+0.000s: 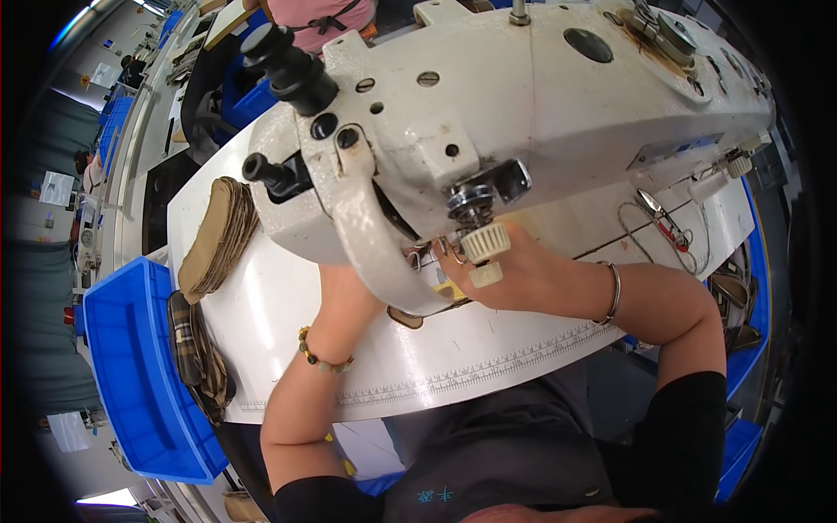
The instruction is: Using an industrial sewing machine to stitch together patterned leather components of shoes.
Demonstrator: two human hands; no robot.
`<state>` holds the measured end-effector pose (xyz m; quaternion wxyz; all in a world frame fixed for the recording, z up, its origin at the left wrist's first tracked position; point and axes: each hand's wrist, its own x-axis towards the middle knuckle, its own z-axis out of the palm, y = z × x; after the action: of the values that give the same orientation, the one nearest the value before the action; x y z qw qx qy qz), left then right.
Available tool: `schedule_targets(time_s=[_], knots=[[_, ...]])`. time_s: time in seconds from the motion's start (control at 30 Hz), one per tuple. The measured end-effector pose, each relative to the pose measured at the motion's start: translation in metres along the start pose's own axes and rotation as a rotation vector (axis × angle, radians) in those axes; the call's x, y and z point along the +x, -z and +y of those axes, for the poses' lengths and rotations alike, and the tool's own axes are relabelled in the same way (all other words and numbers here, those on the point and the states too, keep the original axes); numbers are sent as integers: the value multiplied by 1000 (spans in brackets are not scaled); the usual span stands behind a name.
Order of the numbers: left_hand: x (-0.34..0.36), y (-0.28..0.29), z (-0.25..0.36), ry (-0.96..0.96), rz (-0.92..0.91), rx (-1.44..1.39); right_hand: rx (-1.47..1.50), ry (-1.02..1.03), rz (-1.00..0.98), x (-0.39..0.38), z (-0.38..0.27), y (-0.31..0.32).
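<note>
Both hands sit under the sewing machine (488, 113) head: the right hand (514, 275) presses flat on a tan piece (405, 317) at the needle; the left hand (349, 296) is mostly hidden, grip unclear. One stack (218, 235) of tan pieces waits at the table's (288, 366) left, so much sewing likely remains.

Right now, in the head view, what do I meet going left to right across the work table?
Blue bin → stack of tan cut pieces → left hand, partly hidden under the sewing machine head → right hand → silver bangle → red-handled snips.
</note>
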<state>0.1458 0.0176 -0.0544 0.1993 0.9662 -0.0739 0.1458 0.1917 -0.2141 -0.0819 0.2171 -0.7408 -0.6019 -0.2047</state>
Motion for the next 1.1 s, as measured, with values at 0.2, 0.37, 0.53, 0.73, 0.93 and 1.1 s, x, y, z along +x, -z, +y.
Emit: schedule_targets(time_s=[0.2,0.37,0.53,0.73,0.93,1.1], knots=[[2,-5,-2,-137,83,-13,19,-73,9,4,-4,1],[1,4,5,41,-11,-160,-40,-63,-16,10,-12,15],[7,16,19,49,-86,-214,-20,-70,-227,9,-15,17],[8,12,-1,133,-210,-242,66,-136,25,16,-20,13],[8,12,13,163,-157,-282,112,-180,-303,20,-17,18],[2,8,20,134,-123,-221,149,-203,-337,17,-19,16]])
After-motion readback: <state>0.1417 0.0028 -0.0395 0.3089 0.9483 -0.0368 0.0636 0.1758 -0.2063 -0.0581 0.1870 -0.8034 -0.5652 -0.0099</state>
